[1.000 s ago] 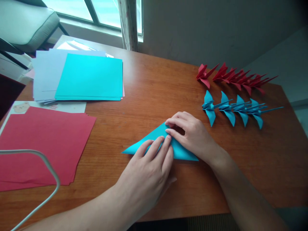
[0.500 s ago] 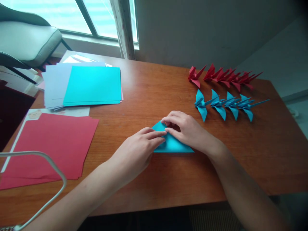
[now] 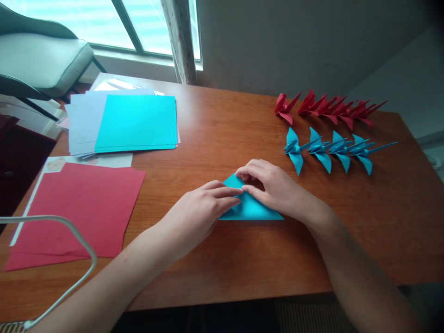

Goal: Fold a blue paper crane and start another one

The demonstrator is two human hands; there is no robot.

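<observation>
Fingers (image 3: 227, 191) on blue triangle (image 3: 260, 210), left edge unclear

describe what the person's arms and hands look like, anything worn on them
Both the left hand and the right hand are bare: no gloves, and no rings or bracelets that show. The left forearm and right forearm are bare too, with no sleeve, watch or cuff in view. Nail details are too small to tell.

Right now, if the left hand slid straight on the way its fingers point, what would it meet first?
Most likely the right hand, at its thumb: the left hand points toward it over the folded blue paper, though any gap is unclear.
</observation>
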